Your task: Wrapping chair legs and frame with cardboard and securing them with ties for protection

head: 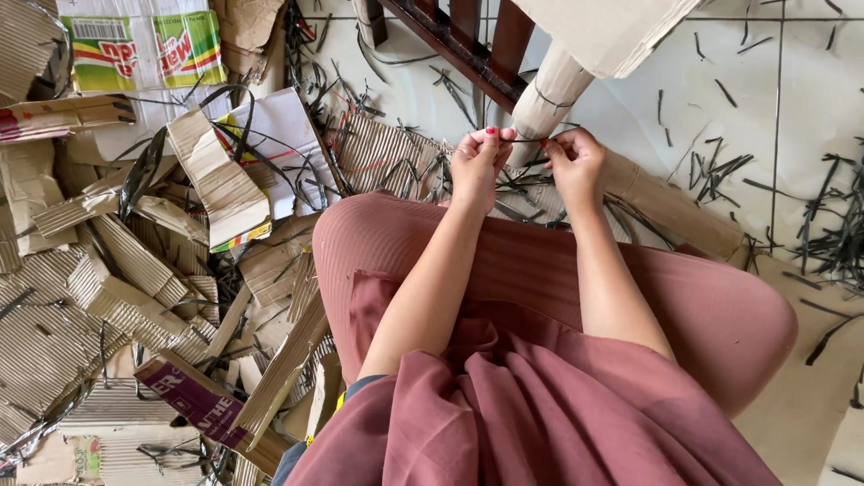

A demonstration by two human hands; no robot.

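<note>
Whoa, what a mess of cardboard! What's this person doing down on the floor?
A person in dusty-pink clothes sits on the tiled floor. The left hand and the right hand pinch the two ends of a thin dark strip, stretched between them just in front of a rolled tube of corrugated cardboard. Torn pieces of corrugated cardboard lie heaped at the person's left, and more dark strips are scattered over the tiles.

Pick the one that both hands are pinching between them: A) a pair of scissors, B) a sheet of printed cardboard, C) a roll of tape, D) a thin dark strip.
D: the left hand and the right hand each pinch one end of a thin dark strip stretched between them, in front of a rolled cardboard tube.
</note>
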